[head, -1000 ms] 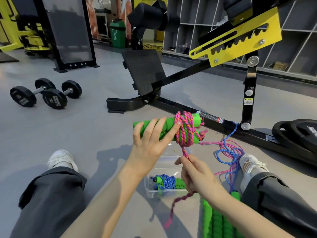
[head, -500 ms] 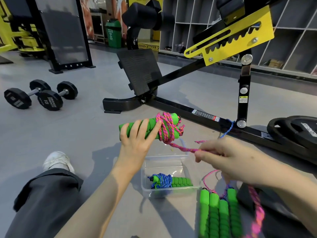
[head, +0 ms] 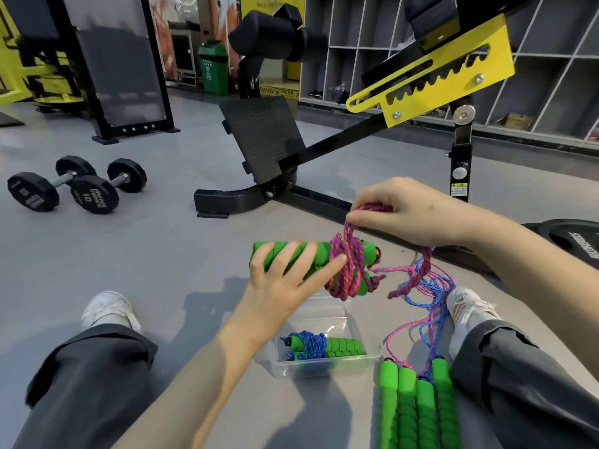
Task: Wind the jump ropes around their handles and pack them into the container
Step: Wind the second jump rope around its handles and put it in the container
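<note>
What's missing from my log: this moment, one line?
winding; left grip holds handles; right grip pinches pink rope; container holds blue rope

The left hand (head: 285, 283) reaches forward on a bare forearm, fingers spread and curled round the green handles (head: 321, 252). The right hand (head: 418, 218), higher, knuckles up, pinches the pink rope (head: 349, 236) between thumb and fingers
</note>
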Tool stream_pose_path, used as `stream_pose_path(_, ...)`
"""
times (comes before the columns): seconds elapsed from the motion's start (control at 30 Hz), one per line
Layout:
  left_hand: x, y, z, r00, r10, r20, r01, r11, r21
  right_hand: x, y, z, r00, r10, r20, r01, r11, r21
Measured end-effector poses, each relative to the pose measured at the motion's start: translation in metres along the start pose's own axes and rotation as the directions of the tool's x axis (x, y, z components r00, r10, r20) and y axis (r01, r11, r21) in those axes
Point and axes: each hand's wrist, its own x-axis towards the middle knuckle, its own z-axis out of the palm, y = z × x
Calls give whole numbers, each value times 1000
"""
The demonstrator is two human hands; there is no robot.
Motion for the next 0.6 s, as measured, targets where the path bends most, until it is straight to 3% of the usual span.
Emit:
stream_pose_path(0.23,2,4,-4,999,38,26,-37,999,-15,8,12,3,998,11,60,-15,997,80)
stream_pose_path(0.43,10,10,-12,1000,17,17,-16,996,-83,4,29,4,992,105,-66,-81,950,300)
stream_pose_path(0.5,16,15,-16,999,-38,-2,37,990,-134,1,36,19,977,203,-58,-161,895,416)
stream_pose_path(0.6,23,13,-18,985,-171,8,170,965,-198,-10,40,48,960,281,-12,-196,698,688)
